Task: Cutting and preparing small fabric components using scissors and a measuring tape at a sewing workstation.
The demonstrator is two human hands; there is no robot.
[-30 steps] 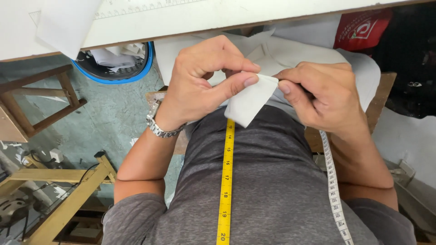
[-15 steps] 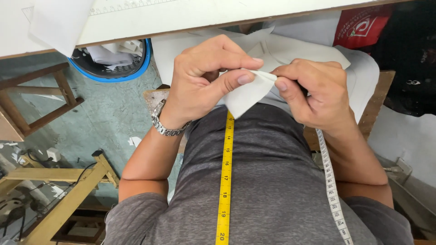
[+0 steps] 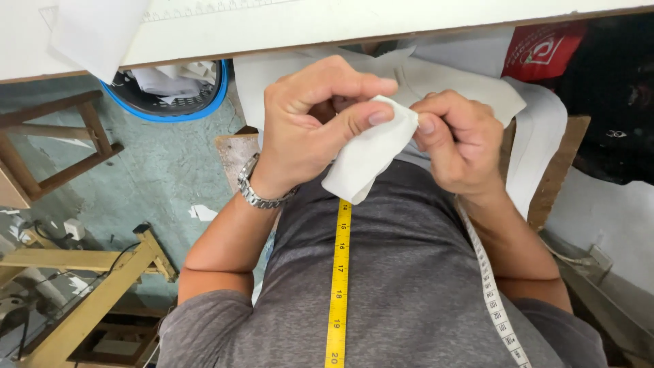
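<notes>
Pinching small white fabric piece between left hand and right hand, both closed on it, held near chest for close handling.

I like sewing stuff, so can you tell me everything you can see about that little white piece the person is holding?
The white fabric piece is small, soft-looking cloth, plain with no pattern. It is folded or bunched, with a rounded lower end that hangs free over the grey shirt, just above the yellow measuring tape. Its upper end is pinched from both sides: the left hand presses it with thumb and fingers, and the right hand grips its upper right corner. It is held in the air below the table edge, tilted down to the left.
</notes>
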